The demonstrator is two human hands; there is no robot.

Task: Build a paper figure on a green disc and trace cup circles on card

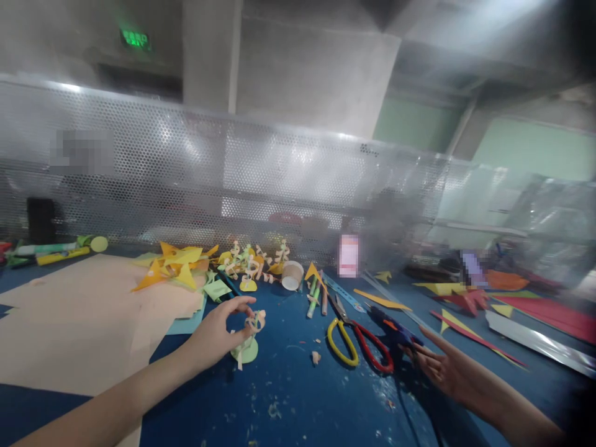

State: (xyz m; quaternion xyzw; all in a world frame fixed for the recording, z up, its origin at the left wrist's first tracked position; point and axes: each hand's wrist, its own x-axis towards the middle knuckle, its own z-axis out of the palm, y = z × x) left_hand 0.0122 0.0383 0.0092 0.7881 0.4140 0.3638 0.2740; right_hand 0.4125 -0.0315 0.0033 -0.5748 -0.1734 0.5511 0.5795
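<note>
My left hand [223,332] reaches over the table with thumb and index finger curved round a pale paper curl [256,320]. The curl stands on a light green round paper base [249,351], with a short strip hanging down beside it. To the right, my right hand [444,369] is at the handle end of a dark blue glue gun [395,328] with an orange trigger. Its thumb is stretched out and apart from the fingers, whose tips touch or nearly touch the handle; blur hides the exact contact. Scissors [343,323] with one yellow and one red handle lie left of the gun.
Large pale paper sheets [93,323] cover the left side. Behind are yellow paper pieces [179,264], several curled paper figures [251,264], a tape roll [292,276], markers [314,298] and a blue ruler [344,295]. Red paper [549,316] lies right. A perforated screen [288,167] stands behind.
</note>
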